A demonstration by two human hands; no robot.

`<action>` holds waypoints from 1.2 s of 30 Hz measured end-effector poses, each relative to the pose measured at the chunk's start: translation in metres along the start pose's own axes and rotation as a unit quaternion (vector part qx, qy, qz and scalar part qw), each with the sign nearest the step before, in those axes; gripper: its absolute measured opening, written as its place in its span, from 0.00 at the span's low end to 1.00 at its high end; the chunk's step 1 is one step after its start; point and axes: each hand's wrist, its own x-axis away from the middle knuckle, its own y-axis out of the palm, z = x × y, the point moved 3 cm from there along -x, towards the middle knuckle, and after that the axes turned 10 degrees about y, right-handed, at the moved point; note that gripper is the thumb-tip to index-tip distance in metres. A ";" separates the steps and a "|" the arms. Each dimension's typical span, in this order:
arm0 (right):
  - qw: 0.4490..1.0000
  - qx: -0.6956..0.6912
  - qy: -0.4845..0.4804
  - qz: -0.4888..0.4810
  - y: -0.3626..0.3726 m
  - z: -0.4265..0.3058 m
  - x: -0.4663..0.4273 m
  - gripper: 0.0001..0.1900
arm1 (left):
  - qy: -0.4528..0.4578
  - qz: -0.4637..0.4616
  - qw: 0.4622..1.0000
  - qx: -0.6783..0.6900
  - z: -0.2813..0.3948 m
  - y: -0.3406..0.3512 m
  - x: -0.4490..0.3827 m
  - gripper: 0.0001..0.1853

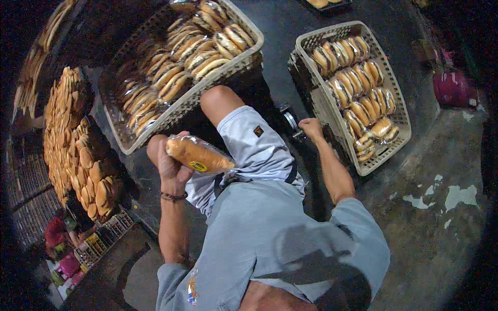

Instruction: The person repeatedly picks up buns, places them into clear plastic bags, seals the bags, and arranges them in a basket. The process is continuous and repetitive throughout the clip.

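My left hand [175,155] grips a bread roll in a clear plastic wrapper [200,155]. The wrapper bears a round yellow sticker with writing, and the packet lies tilted above my lap. My right hand [311,128] is beside a small dark device with a whitish ring-shaped part [290,120], perhaps a tape dispenser. Its fingers are curled; whether they hold something cannot be made out. A large plastic crate [249,58] in front of my knees holds rows of wrapped, dark-filled bread rolls [194,42]. Similar packets [350,83] line a second plastic crate [402,128] to my right.
Many unwrapped bread rolls [64,136] are heaped on my left, near slatted racks [33,194]. Another person [56,233] is at the lower left, by a row of small goods. A purple container [453,89] stands at the far right. Pale patches [461,197] mark the floor.
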 end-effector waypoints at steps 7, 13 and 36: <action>0.987 0.151 0.035 -0.047 0.034 0.028 -0.022 0.12 | -0.020 -0.087 0.996 0.023 0.015 -0.011 -0.002 0.29; 0.992 0.087 0.018 -0.084 0.008 0.015 0.001 0.11 | -0.023 -0.093 0.995 -0.020 0.021 -0.010 -0.006 0.28; 0.910 -0.329 0.104 -0.229 -0.050 -0.017 0.068 0.25 | 0.272 -0.116 0.928 -0.227 0.081 0.023 0.013 0.19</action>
